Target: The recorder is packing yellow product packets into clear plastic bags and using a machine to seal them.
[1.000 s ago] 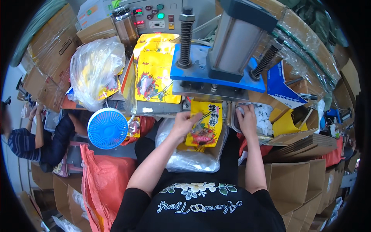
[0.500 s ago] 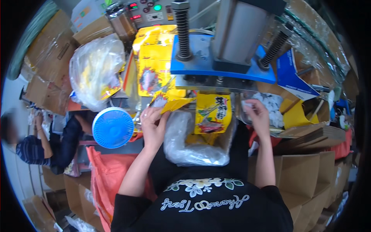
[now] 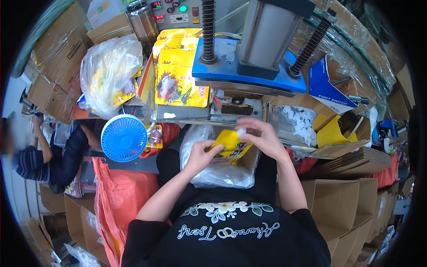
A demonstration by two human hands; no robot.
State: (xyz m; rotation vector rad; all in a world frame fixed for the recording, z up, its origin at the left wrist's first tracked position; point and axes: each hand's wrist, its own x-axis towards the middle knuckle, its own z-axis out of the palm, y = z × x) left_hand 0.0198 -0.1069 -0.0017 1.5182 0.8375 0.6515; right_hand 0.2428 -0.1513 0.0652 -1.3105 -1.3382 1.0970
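My left hand point(image 3: 203, 155) pinches one edge of a yellow printed pouch point(image 3: 229, 141) above a box lined with clear plastic point(image 3: 222, 175). At the pouch's upper right corner, my right hand point(image 3: 262, 135) holds a small white plastic piece point(image 3: 241, 131) between its fingertips. Whether the piece is inside the pouch opening, I cannot tell. Beyond my hands stands a press with a blue plate point(image 3: 249, 75) and a metal block point(image 3: 238, 107) beneath it. A stack of flat yellow pouches point(image 3: 178, 66) lies left of the press.
A bin of white plastic pieces point(image 3: 299, 122) stands right of the press. On the left are a blue fan point(image 3: 124, 138), a clear bag of pouches point(image 3: 109, 71) and a red sack point(image 3: 129, 191). Cardboard boxes point(image 3: 333, 200) line the right. A person point(image 3: 40, 155) sits far left.
My left hand has brought the pouch from the stack's front edge toward me. My right hand has moved left from beside the bin to the pouch. Another pouch no longer hangs before the press.
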